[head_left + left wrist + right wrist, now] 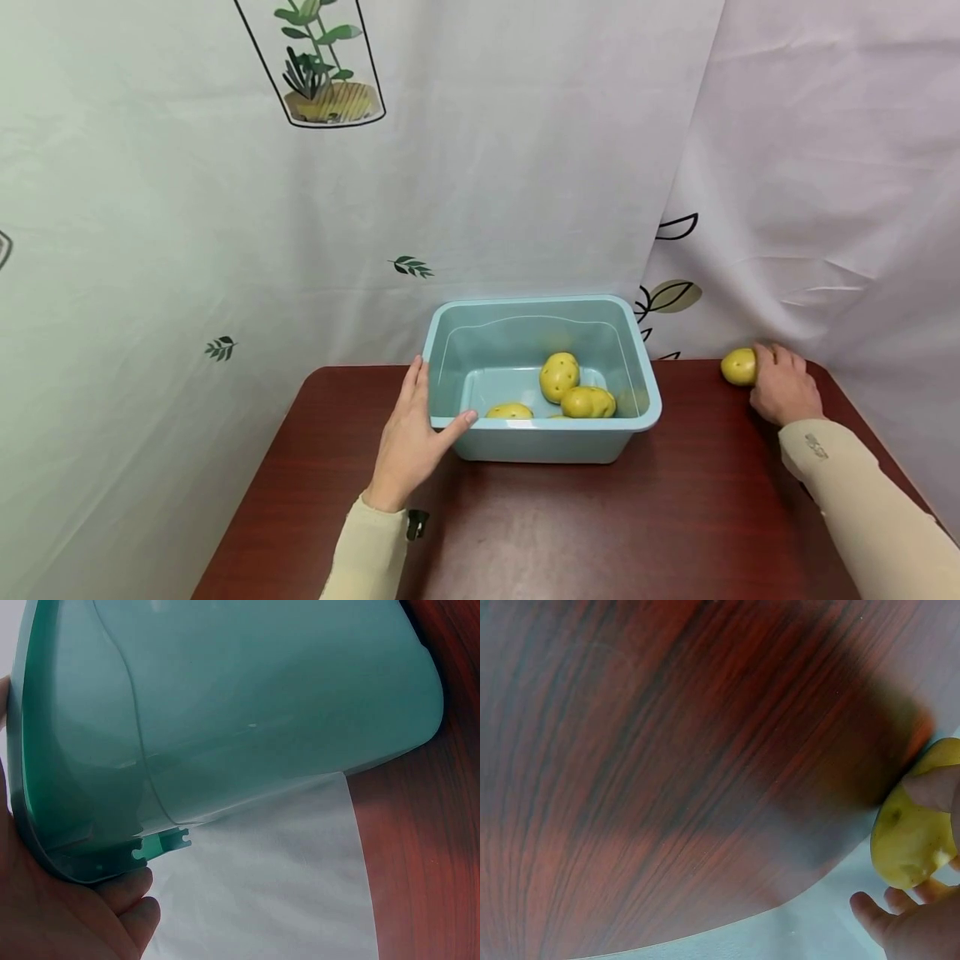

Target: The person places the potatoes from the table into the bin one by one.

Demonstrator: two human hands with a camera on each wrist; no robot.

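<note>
My left hand (408, 450) holds the near left corner of a light blue plastic basin (540, 443). Its thumb lies over the front rim and the other fingers run along the left side. In the left wrist view, fingertips (139, 915) bend under the basin's rim. Several yellow potatoes lie inside; one potato (559, 377) leans by another potato (589, 402), and the front wall partly hides the rest. At the far right, my right hand (786, 387) grips a single potato (738, 367), with thumb and fingers on opposite sides of it in the right wrist view.
The dark red wood-grain table (547, 517) has rounded back corners. Directly behind it hangs a pale cloth (525, 183) with printed leaves and a plant jar. The basin stands near the table's back edge.
</note>
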